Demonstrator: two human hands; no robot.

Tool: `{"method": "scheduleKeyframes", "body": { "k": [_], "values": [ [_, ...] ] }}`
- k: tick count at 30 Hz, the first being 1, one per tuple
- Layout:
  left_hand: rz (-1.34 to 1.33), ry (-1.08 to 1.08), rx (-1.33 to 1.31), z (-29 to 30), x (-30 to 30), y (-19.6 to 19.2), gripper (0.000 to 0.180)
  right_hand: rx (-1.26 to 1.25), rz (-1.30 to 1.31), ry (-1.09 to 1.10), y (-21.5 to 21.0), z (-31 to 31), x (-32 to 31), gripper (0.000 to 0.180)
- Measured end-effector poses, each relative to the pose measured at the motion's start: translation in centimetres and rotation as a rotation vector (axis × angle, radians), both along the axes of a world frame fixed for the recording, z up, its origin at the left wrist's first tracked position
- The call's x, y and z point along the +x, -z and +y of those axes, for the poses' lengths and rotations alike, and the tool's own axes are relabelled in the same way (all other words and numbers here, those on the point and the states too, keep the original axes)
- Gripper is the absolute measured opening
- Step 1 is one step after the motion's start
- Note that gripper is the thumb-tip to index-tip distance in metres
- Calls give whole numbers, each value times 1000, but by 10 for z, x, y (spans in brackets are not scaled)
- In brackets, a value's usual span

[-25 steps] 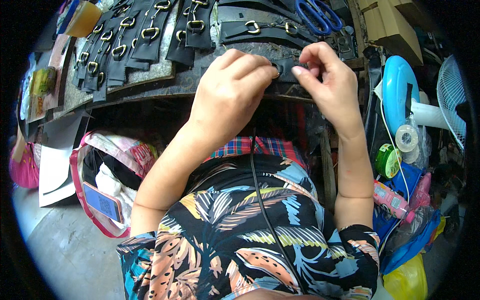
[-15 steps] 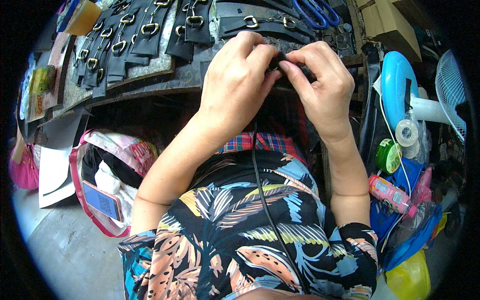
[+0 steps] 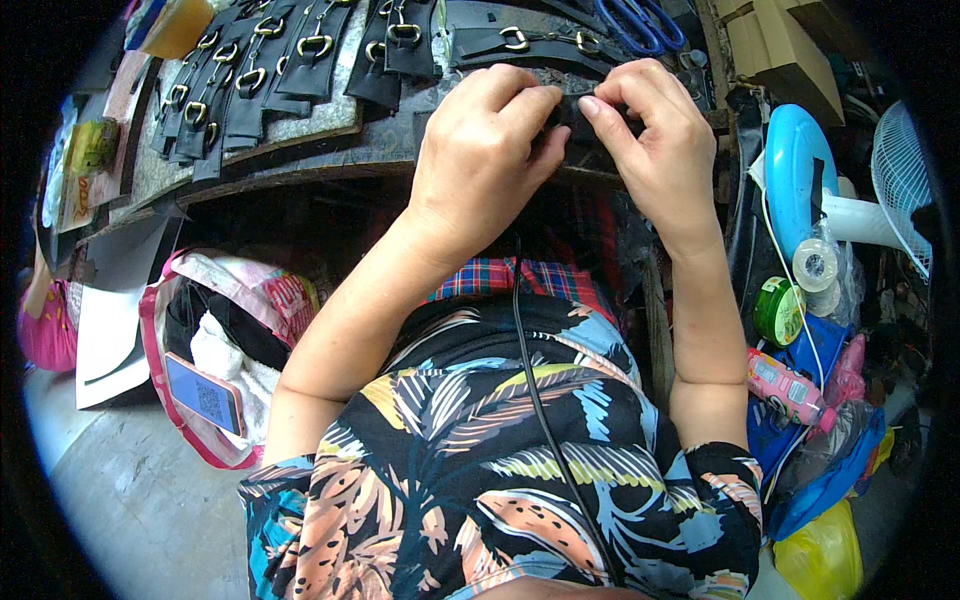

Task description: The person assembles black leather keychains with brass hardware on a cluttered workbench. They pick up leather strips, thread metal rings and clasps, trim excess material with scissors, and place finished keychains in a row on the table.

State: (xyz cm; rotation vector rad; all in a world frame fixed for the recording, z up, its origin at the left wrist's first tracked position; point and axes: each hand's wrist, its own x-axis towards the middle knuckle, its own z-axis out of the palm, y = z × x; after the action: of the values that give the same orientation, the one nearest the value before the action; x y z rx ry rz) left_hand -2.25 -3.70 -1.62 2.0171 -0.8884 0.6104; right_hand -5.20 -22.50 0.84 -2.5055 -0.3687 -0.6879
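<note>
My left hand (image 3: 485,150) and my right hand (image 3: 655,145) are raised close together over the near edge of the workbench. Both have their fingers curled in a pinch. Something small and dark seems to sit between the fingertips, but it blends into the dark bench, so its kind cannot be told. Just beyond my fingers lies a black leather strap (image 3: 470,45) with gold horsebit hardware. Several similar black straps with gold bits (image 3: 250,80) are laid in a row on a light board at the left.
Blue-handled scissors (image 3: 650,25) rest at the far right of the bench (image 3: 385,150). A blue-and-white fan (image 3: 795,180), a tape roll (image 3: 815,263), a green round tin (image 3: 778,310) and a pink bottle (image 3: 790,388) crowd the right. At my left a bag (image 3: 155,340) holds a phone (image 3: 205,393).
Both hands have shifted slightly to the right. The fingertips have drawn a little apart, widening the gap between them. The view has also shifted slightly.
</note>
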Motion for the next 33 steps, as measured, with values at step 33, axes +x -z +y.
{"method": "scheduleKeyframes", "body": {
  "k": [33],
  "values": [
    [-255,-77,232,55,-1,-27,29,42,-137,-226,-8,-24,-10,25]
  ]
}}
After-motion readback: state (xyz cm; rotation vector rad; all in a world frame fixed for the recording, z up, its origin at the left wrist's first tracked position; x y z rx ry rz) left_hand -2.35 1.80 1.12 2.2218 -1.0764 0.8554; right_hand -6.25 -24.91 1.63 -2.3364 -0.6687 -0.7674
